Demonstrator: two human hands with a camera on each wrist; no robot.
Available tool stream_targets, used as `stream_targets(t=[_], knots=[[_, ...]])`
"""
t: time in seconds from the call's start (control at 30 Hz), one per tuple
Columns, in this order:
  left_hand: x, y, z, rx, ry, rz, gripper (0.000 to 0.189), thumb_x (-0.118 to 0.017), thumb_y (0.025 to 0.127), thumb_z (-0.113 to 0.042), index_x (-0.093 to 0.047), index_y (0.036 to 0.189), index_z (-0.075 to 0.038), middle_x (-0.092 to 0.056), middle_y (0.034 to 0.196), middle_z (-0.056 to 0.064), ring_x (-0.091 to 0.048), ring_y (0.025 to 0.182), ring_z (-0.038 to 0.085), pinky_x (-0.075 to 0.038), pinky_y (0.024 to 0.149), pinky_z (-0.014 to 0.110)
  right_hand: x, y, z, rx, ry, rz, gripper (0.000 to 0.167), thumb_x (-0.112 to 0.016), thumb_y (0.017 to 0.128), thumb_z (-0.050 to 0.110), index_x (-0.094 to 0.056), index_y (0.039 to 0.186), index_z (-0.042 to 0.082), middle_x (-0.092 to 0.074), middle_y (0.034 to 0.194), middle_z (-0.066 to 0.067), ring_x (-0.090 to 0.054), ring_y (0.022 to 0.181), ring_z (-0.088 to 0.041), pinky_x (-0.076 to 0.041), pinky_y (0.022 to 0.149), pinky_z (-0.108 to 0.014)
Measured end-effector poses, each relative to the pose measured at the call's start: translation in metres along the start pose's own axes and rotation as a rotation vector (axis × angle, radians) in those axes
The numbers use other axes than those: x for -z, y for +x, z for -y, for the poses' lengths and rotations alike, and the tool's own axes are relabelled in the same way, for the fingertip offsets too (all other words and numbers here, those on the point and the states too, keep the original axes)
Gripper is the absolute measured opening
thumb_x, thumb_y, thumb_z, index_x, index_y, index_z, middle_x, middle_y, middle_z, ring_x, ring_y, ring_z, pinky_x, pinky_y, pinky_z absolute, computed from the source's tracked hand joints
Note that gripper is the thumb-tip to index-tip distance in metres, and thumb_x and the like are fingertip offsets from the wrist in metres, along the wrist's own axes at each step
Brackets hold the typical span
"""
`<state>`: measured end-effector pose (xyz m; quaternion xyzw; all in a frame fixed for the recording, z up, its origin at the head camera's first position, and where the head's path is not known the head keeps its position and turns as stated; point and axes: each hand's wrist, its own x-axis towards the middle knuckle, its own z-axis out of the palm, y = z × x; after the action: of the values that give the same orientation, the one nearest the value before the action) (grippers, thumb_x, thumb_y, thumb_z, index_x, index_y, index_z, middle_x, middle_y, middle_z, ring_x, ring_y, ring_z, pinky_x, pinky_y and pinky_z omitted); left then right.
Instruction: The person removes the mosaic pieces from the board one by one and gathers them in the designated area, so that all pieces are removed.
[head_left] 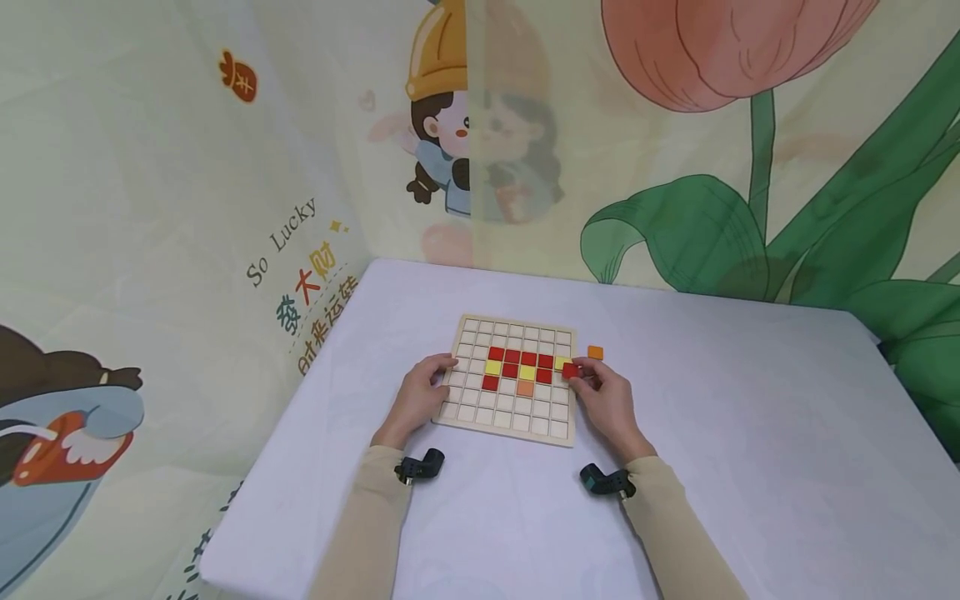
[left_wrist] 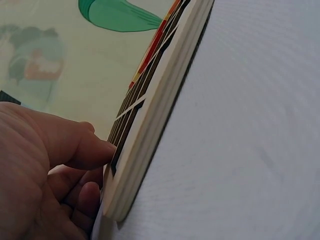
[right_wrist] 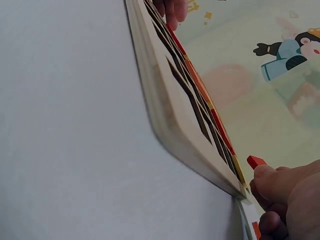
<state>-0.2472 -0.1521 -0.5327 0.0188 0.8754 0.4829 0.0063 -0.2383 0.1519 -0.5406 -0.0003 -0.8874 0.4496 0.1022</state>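
A square wooden grid board (head_left: 480, 421) lies flat on the table, with red, yellow and orange tiles in its middle rows. At its left edge my left hand (head_left: 417, 392) holds the board; the left wrist view shows the thumb (left_wrist: 95, 150) on the rim and the other fingers curled beside it. My right hand (head_left: 609, 407) pinches a small red tile (head_left: 571, 370) between thumb and fingertips, over the board's right edge. Close to that tile a yellow tile (head_left: 562, 363) sits on the board. The right wrist view also shows the pinched red tile (right_wrist: 255, 161).
A loose orange tile (head_left: 596, 352) lies on the table just right of the board. White cloth covers the table (head_left: 750, 417). Printed curtains (head_left: 525, 242) hang behind and to the left of it. A dark camera is strapped on each wrist.
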Motion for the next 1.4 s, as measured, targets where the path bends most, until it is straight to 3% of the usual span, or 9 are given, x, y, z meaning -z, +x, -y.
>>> stream_targets(t=[0.37, 0.67, 0.9, 1.1, 1.27, 1.4], knots=[[0.001, 0.001, -0.001, 0.005, 0.025, 0.001, 0.047, -0.058, 0.087, 0.007, -0.06, 0.131, -0.01, -0.049, 0.145, 0.005, -0.043, 0.134, 0.024, -0.041, 0.108, 0.041, 0.017, 0.007, -0.008, -0.034, -0.032, 0.032, 0.035, -0.067, 0.093, 0.015, -0.06, 0.126, 0.006, -0.063, 0.103, -0.01, -0.051, 0.087, -0.022, -0.043, 0.068, -0.022], [0.005, 0.0, 0.001, -0.004, 0.025, 0.005, 0.046, -0.057, 0.087, 0.006, -0.061, 0.13, -0.009, -0.049, 0.144, 0.004, -0.042, 0.136, 0.024, -0.04, 0.109, 0.041, 0.035, 0.01, -0.018, -0.105, -0.109, 0.004, 0.037, -0.062, 0.095, 0.011, -0.062, 0.131, 0.008, -0.065, 0.111, -0.013, -0.052, 0.092, -0.025, -0.046, 0.073, -0.03], [0.005, 0.0, 0.001, -0.006, 0.025, 0.002, 0.046, -0.058, 0.087, 0.006, -0.061, 0.13, -0.009, -0.05, 0.144, 0.005, -0.043, 0.135, 0.024, -0.04, 0.109, 0.041, 0.044, 0.017, -0.028, -0.122, -0.114, -0.03, 0.035, -0.063, 0.094, 0.009, -0.061, 0.13, 0.006, -0.064, 0.11, -0.015, -0.052, 0.096, -0.027, -0.048, 0.081, -0.035], [0.003, 0.0, 0.002, 0.006, 0.026, 0.008, 0.046, -0.058, 0.087, 0.006, -0.061, 0.13, -0.01, -0.049, 0.145, 0.004, -0.042, 0.136, 0.024, -0.04, 0.109, 0.041, 0.049, 0.023, -0.032, -0.107, -0.122, -0.052, 0.033, -0.063, 0.093, 0.007, -0.06, 0.126, 0.006, -0.062, 0.106, -0.014, -0.05, 0.094, -0.028, -0.047, 0.079, -0.034], [0.002, 0.0, 0.002, -0.005, 0.037, 0.009, 0.046, -0.058, 0.087, 0.006, -0.06, 0.131, -0.01, -0.049, 0.145, 0.005, -0.043, 0.135, 0.024, -0.04, 0.109, 0.04, 0.054, 0.028, -0.035, -0.119, -0.153, -0.037, 0.033, -0.062, 0.094, 0.007, -0.061, 0.127, 0.006, -0.063, 0.107, -0.015, -0.051, 0.095, -0.029, -0.048, 0.082, -0.035], [0.002, 0.0, 0.002, -0.011, 0.039, 0.008, 0.046, -0.058, 0.087, 0.006, -0.061, 0.131, -0.009, -0.05, 0.144, 0.005, -0.043, 0.135, 0.024, -0.04, 0.109, 0.041, 0.058, 0.032, -0.036, -0.14, -0.171, -0.008, 0.034, -0.06, 0.096, 0.009, -0.06, 0.129, 0.004, -0.063, 0.114, -0.017, -0.052, 0.1, -0.031, -0.05, 0.09, -0.043]])
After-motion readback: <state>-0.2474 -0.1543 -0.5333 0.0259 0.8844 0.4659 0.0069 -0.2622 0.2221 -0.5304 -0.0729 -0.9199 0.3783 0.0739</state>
